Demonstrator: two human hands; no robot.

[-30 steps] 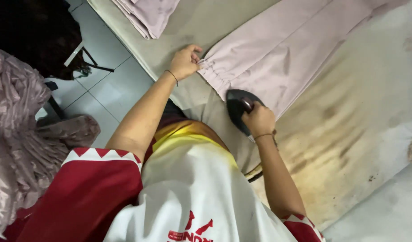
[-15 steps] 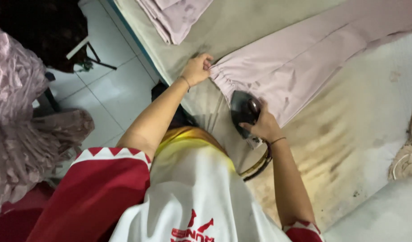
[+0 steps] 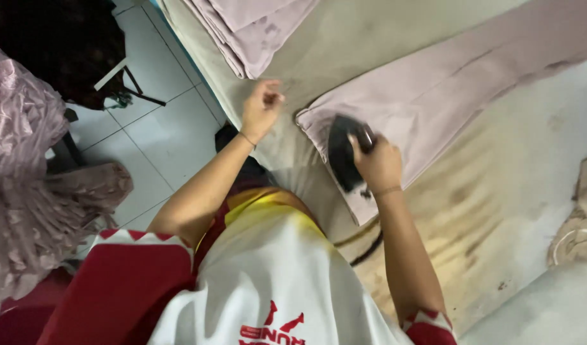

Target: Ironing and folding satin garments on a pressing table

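Observation:
My right hand (image 3: 377, 164) grips the handle of a dark clothes iron (image 3: 342, 153) that rests on the near end of a long pale mauve garment (image 3: 446, 96) spread over the stained beige ironing pad (image 3: 485, 211). My left hand (image 3: 261, 107) hovers loosely curled just left of the garment's edge, holding nothing and apart from the cloth. The iron's dark cord (image 3: 367, 246) trails toward my body.
A stack of folded mauve cloth (image 3: 248, 32) lies at the pad's far left corner. Shiny pinkish fabric (image 3: 25, 185) is heaped at the left beside a dark pile (image 3: 57, 45) over white floor tiles (image 3: 159, 128). A crumpled beige cloth (image 3: 577, 223) sits at the right edge.
My left hand has let go of the garment's edge and lifted away to the left. The iron has slid onto the garment's near end.

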